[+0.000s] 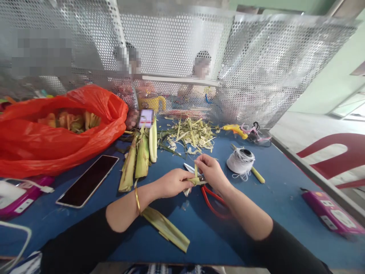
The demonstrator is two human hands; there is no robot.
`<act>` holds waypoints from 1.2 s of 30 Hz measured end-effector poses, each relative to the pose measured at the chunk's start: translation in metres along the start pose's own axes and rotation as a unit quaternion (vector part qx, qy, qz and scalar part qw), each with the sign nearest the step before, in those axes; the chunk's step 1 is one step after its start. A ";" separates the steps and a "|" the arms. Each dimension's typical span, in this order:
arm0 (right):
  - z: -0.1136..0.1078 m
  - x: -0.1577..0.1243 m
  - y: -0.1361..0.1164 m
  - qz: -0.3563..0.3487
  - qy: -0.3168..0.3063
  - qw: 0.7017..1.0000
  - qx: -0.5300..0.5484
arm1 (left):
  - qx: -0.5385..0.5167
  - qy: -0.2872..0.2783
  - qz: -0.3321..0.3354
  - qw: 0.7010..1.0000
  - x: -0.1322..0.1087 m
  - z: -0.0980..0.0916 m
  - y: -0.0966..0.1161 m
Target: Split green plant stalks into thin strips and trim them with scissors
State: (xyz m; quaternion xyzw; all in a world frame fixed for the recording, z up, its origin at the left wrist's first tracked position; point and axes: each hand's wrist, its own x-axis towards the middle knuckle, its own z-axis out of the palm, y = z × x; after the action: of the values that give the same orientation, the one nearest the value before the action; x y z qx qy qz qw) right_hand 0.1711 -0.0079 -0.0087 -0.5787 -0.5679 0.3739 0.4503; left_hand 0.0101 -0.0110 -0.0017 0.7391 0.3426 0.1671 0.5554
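Over the middle of the table, my left hand (177, 182) is closed on one end of a pale green husk strip (196, 180). My right hand (211, 171) pinches an upright part of the same strip, its thumb and fingers together. Beneath my hands lie scissors with red handles (207, 201), the silver blade tip showing between my wrists. Close to my left forearm rests a long green husk piece (168, 228). Several thicker green husks (142, 156) lie farther off, beside a heap of thin cut husk shreds (192, 133).
A red plastic bag (111, 125) with plant pieces and a phone (88, 182) are at left. Rightward are a spool of white thread (241, 164), a yellow glue gun (236, 129) and a purple box (332, 213). A perforated metal screen (176, 34) stands behind; people are beyond it.
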 end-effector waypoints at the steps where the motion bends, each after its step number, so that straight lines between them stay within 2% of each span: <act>1: 0.001 0.000 0.000 -0.007 0.011 1.000 -0.004 | -0.018 0.008 -0.007 1.000 0.000 0.001 0.002; 6: 0.005 -0.002 0.002 -0.017 0.020 1.000 0.001 | -0.144 0.038 -0.046 0.988 0.001 0.010 0.005; 10: 0.009 -0.004 0.001 0.008 -0.002 0.998 0.062 | -0.086 0.089 -0.046 0.991 0.002 0.014 -0.002; 16: 0.005 -0.007 -0.011 0.133 -0.078 0.978 0.141 | -0.055 0.140 -0.038 0.988 0.005 0.011 -0.009; 19: 0.007 -0.009 -0.009 0.106 -0.099 0.981 0.130 | -0.034 0.145 -0.041 0.988 0.005 0.010 -0.009; 23: 0.011 -0.009 0.000 0.019 -0.007 0.998 0.060 | -0.069 0.118 -0.038 0.990 0.005 0.011 -0.006; 25: 0.010 -0.008 0.002 -0.008 0.005 0.999 0.030 | -0.113 0.114 -0.046 0.986 0.005 0.011 -0.005; 30: -0.003 0.001 -0.004 0.009 -0.086 0.996 0.012 | -0.205 0.150 -0.078 0.964 0.007 0.004 -0.004; 32: -0.007 0.002 -0.005 -0.004 -0.114 0.993 0.001 | -0.217 0.154 -0.087 0.960 0.008 0.001 -0.004; 36: -0.008 0.001 -0.001 -0.007 -0.085 0.996 -0.015 | -0.215 0.144 -0.089 0.962 0.008 0.000 -0.006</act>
State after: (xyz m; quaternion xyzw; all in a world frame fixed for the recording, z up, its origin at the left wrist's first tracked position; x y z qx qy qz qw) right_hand 0.1780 -0.0073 -0.0051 -0.5474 -0.6139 0.4096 0.3945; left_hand 0.0136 -0.0049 -0.0086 0.5370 0.4396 0.2912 0.6585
